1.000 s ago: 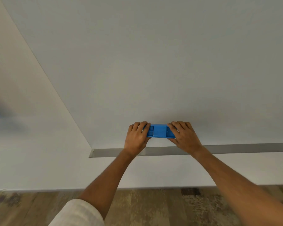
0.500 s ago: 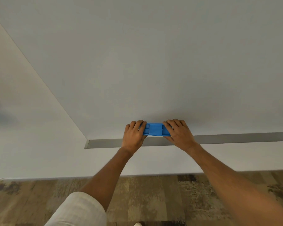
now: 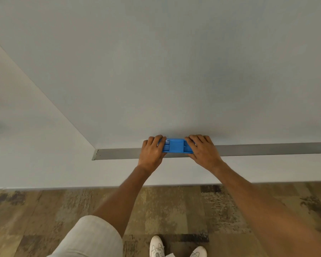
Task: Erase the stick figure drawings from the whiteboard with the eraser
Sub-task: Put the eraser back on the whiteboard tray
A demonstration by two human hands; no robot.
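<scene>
Now both hands (image 3: 151,152) (image 3: 204,152) grip eraser (image 3: 176,145) ends.

eraser (image 3: 176,146): blue moulded plastic, smooth
whiteboard (image 3: 174,71): pale, smooth, matt-looking
tray rail (image 3: 267,149): brushed grey metal, dull sheen
floor (image 3: 174,210): mottled, worn wood-look planks
sleeve (image 3: 89,238): light woven cloth
shoes (image 3: 157,245): white, smooth
</scene>
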